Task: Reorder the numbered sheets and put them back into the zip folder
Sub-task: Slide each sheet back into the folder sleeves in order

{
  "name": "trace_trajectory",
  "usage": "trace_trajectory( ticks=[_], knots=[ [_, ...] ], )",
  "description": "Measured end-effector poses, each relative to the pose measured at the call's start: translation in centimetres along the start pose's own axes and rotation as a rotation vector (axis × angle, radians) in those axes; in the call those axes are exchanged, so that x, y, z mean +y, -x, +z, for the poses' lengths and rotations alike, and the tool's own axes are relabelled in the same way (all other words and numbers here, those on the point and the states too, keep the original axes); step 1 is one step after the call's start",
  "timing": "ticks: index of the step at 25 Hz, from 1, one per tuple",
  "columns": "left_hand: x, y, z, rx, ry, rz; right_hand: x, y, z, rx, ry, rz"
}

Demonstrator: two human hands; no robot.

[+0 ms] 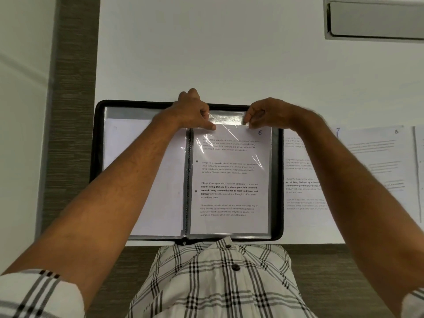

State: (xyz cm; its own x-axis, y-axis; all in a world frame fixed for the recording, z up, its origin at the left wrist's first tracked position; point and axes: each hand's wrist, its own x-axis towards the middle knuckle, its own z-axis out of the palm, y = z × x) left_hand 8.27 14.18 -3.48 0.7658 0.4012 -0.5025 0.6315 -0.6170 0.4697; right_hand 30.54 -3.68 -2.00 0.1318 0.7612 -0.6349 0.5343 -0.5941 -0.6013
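A black zip folder (277, 228) lies open on the white table, with clear plastic sleeves on a central spine. The sheet numbered 6 (229, 180) sits inside the right-hand sleeve (226, 118). My left hand (192, 111) pinches the sleeve's top edge near the spine, its thumb lying on the sheet's top left corner. My right hand (263, 113) pinches the sleeve's top edge close to the number 6. To the right of the folder lie the sheet numbered 7 (298, 171), partly under my right forearm, and the sheet numbered 8 (376, 161).
Another sheet's edge (418, 173) shows at the far right. The left sleeve (142, 180) holds blank-looking paper. A grey recessed panel (376, 19) sits in the table at the back right. The table's front edge runs just below the folder, against my checked shirt.
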Motion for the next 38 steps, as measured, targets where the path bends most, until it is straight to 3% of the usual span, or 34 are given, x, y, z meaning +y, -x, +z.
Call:
trace_trajectory(
  ticks=[3,6,11,15,21,24,28,32,38],
  knots=[
    [0.0,0.4,0.0,0.025,0.029,-0.007,0.2,1.1,0.6,0.119,-0.072,-0.006],
    [0.2,1.1,0.7,0.108,0.061,-0.011,1.0,2.8,1.9,0.254,-0.322,-0.016],
    [0.0,3.3,4.5,0.401,0.132,-0.014,1.8,5.7,5.4,0.366,-0.587,0.098],
    [0.9,6.6,7.8,0.474,0.23,-0.031,2.1,8.6,8.6,0.29,-0.709,0.148],
    [1.5,11.9,9.9,0.366,0.411,-0.132,-0.2,12.4,11.2,0.061,-0.774,0.208],
    [1.4,13.8,9.0,0.292,0.652,-0.209,-2.3,12.5,11.9,0.016,-0.925,0.136],
    [0.3,16.4,6.6,0.147,1.068,-0.323,-6.8,11.0,13.9,-0.141,-1.091,-0.1],
    [-0.9,19.4,3.5,0.079,1.195,-0.358,-11.9,8.9,16.7,-0.285,-0.89,-0.266],
    [-6.6,22.8,2.0,0.251,1.273,-0.522,-14.8,6.9,21.2,-0.296,-0.409,-0.3]
  ],
)
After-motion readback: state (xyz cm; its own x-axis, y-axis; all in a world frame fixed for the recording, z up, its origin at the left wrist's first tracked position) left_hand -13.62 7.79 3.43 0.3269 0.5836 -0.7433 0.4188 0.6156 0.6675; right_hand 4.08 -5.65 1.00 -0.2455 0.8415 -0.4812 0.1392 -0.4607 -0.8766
